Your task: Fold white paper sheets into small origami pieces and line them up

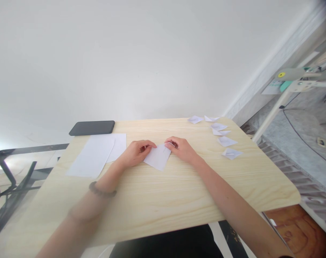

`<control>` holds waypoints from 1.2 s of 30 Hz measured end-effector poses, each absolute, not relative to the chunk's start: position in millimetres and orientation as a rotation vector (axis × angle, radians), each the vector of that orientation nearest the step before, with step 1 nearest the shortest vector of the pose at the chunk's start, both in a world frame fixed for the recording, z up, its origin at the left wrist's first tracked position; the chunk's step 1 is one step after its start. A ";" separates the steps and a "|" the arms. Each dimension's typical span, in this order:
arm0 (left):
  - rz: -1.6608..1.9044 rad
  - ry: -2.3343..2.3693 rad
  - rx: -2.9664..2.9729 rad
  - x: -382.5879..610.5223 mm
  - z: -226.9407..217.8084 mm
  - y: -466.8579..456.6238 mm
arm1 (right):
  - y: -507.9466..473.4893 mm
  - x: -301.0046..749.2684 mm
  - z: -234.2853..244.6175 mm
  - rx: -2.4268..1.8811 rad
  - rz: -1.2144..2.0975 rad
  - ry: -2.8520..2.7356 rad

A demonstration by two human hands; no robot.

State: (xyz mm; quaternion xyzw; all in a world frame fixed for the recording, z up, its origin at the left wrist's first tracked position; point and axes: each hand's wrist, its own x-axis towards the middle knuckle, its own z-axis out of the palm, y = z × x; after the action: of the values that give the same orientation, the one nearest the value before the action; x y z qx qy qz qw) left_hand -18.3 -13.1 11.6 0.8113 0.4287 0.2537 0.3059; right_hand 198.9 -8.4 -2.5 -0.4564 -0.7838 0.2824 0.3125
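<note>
A small white paper sheet (159,157) lies on the light wooden table (163,200), partly folded. My left hand (137,152) pinches its upper left edge with curled fingers. My right hand (180,147) pinches the upper right corner, fingers closed on the paper. A dark bead bracelet (101,191) sits on my left wrist.
Blank white sheets (97,154) lie to the left, with a dark phone (92,128) behind them at the table's far edge. Several folded paper pieces (224,138) are scattered at the far right. A white wall stands behind; a lamp stand (275,107) rises at the right.
</note>
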 end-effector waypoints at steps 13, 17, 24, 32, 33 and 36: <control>0.755 1.195 2.483 -27.1 -0.6 -3.6 | -7.8 195.8 -8.7 -1.188 0.310 -2.198; 0.689 1.088 2.526 -26.3 1.1 -3.7 | -7.0 196.6 -8.1 -1.140 0.286 -2.288; 0.600 1.022 2.687 -23.0 0.8 -4.4 | -5.3 197.7 -9.2 -1.171 0.242 -2.293; 0.506 1.347 2.759 -21.4 0.9 -9.5 | -8.7 199.3 -6.2 -1.129 0.319 -2.342; 0.495 1.390 2.753 -21.8 0.6 -9.6 | -9.1 199.4 -5.9 -1.116 0.342 -2.360; 0.467 1.389 2.749 -23.3 0.7 -9.3 | -9.2 198.1 -5.5 -1.102 0.354 -2.362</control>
State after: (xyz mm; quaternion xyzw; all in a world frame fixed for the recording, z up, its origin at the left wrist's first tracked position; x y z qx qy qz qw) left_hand -23.3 -9.3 0.7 0.8824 0.4459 0.1498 0.0129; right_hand 198.1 -9.2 -5.5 -0.4053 -0.8689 0.1301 0.2527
